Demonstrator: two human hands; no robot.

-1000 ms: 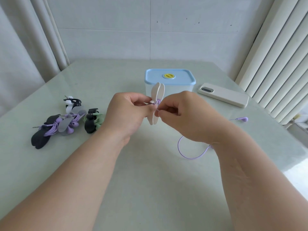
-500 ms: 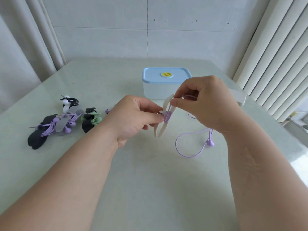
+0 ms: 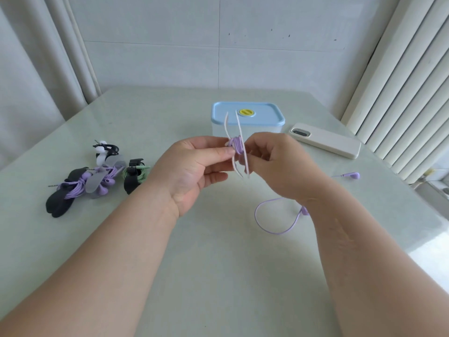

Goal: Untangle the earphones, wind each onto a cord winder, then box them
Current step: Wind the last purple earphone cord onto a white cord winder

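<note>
Left grip (image 3: pixel 194 171): upright winder (image 3: pixel 239 127); right grip (image 3: pixel 274 164) unclear

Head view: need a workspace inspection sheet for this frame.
Surface: pale green table, glossy.
Job's things: white winder part-wound with purple cord; box behind it, lid on; wound sets on the left.
Clutter: phone, right of box.
Hands: left hand pinches winder; right hand pinches cord at the winder.
Cables: rest of cord loops on table by right wrist; earbud lies further right.
Surroundings: curtain left, tiled wall behind, blinds right.
</note>
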